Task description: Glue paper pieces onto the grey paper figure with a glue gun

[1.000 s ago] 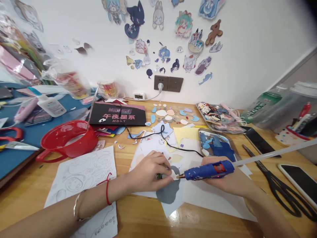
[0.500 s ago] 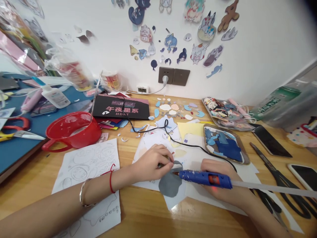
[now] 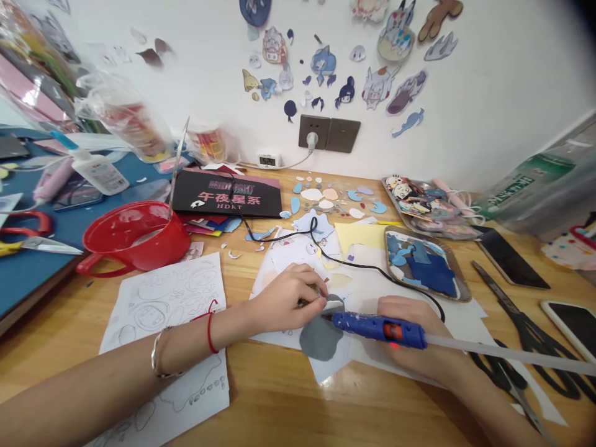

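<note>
- At the left hand, thumb and fingers pinch what looks like a small white piece
- Below its fingertips, a grey cutout on white paper
- To its right, the right hand is wrapped around a blue glue gun, nozzle close to the piece
- Beyond the right hand, a tray of blue scraps
- Right of that hand, large black scissors on the desk
- Left of the left hand, a drawing sheet
</note>
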Tool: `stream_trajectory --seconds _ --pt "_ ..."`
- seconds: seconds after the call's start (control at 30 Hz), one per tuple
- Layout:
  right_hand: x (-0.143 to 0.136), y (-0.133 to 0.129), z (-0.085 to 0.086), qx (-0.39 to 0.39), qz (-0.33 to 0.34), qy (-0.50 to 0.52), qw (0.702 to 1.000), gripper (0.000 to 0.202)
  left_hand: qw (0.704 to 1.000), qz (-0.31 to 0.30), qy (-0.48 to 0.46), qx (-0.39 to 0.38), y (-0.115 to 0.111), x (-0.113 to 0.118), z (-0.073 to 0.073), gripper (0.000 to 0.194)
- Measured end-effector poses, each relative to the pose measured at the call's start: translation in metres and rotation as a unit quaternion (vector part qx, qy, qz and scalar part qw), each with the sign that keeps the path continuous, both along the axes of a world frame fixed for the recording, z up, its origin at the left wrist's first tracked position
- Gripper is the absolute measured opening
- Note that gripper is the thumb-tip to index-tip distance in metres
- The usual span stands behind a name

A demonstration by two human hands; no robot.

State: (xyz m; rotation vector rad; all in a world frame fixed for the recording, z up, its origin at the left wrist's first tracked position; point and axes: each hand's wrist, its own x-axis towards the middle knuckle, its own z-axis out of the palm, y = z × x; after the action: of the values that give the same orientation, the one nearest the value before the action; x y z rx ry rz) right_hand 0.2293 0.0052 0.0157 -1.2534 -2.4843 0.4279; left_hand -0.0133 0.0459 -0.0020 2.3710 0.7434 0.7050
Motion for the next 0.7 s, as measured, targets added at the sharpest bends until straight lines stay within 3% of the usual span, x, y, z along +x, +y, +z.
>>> stream_trajectory --seconds 0.33,0.7 --pt "0.0034 0.0006 -0.0014 0.034 0.004 0.013 0.999 0.022 1.000 0.005 -0.007 0.002 -0.0007 0.0012 0.0000 0.028" --pt "0.0049 0.0045 0.0022 -0.002 0.001 0.036 0.999 0.023 1.000 0.006 -0.001 0.014 -0.0005 0.0001 -0.0018 0.027"
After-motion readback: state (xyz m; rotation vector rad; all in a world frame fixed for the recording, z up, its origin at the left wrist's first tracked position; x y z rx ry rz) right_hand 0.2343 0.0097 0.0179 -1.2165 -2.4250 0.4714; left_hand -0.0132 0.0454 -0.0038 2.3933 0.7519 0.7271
